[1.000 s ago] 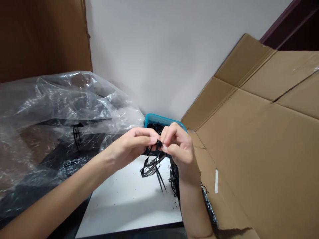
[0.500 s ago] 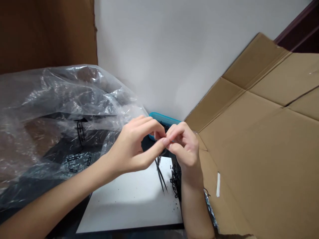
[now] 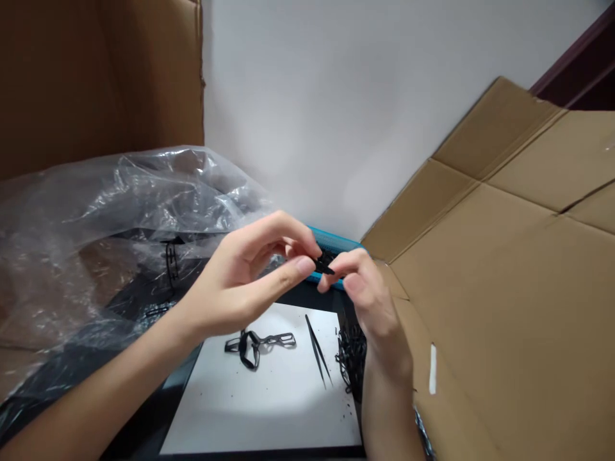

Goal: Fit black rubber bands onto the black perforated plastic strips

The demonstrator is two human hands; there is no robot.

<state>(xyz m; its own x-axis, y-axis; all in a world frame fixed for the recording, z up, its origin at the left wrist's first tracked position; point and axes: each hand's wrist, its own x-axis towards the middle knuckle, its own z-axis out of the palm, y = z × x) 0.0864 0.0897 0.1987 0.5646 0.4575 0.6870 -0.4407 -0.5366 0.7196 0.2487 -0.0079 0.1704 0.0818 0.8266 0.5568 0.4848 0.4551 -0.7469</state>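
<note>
Pinching something, are they, the left hand and the right hand?

Yes, both. A small black plastic piece sits between them, gripped by the left fingertips, with the curled right fingers closed on it from the other side.

Where is it, then?

Up in the air, just in front of the rim of a turquoise basket. The hands hide most of what's inside.

And below the hands?

A white board flecked with black crumbs. On it lie a tangled black loop and a thin, pointed black strip, while a heap of black strands sits at its right edge, just beside the right wrist.

What's around all that?

On the left, a crumpled clear plastic bag with dark items inside, touching the left forearm. On the right, a flap of a cardboard box. Behind everything stands a white wall.
</note>
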